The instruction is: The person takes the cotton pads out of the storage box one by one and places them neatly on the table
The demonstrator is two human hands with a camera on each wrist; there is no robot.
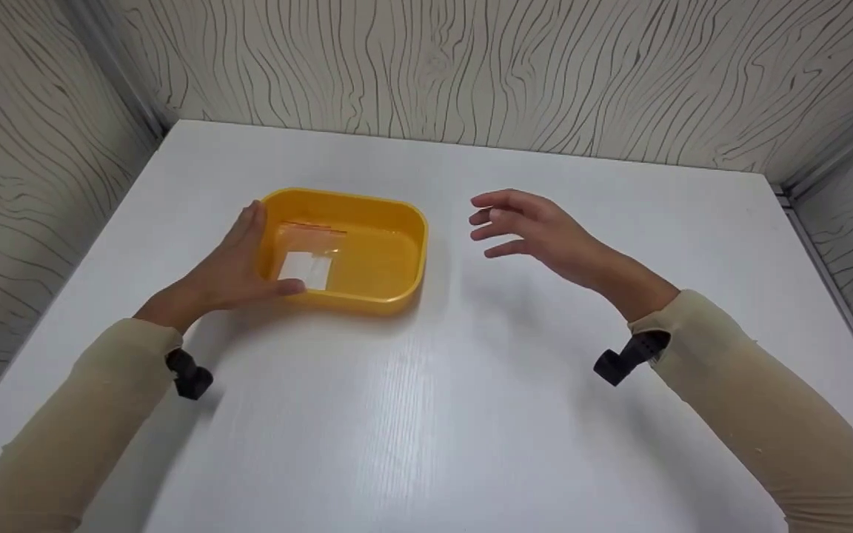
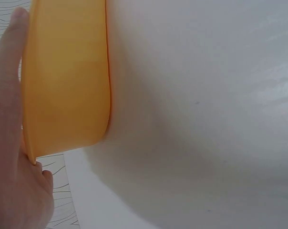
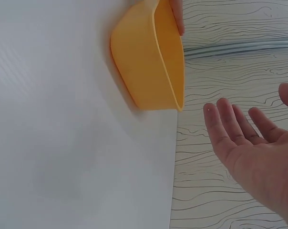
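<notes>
A yellow plastic tub (image 1: 378,255) with rounded corners sits on the white table. Inside it, toward the left, lies a clear plastic bag (image 1: 308,244) with a white label (image 1: 306,270) and red lines along its top. My left hand (image 1: 230,266) holds the tub's left end, its thumb over the near rim and its fingers along the left side. In the left wrist view the tub's wall (image 2: 67,76) stands beside that hand. My right hand (image 1: 541,229) hovers to the right of the tub, apart from it, fingers spread and loosely bent, holding nothing.
The white table (image 1: 412,414) runs out to wood-grain patterned panels (image 1: 426,66) at the back and sides. Metal rails (image 1: 112,70) stand at the corners. A small black camera (image 1: 189,374) hangs at the left wrist, another camera (image 1: 630,359) at the right.
</notes>
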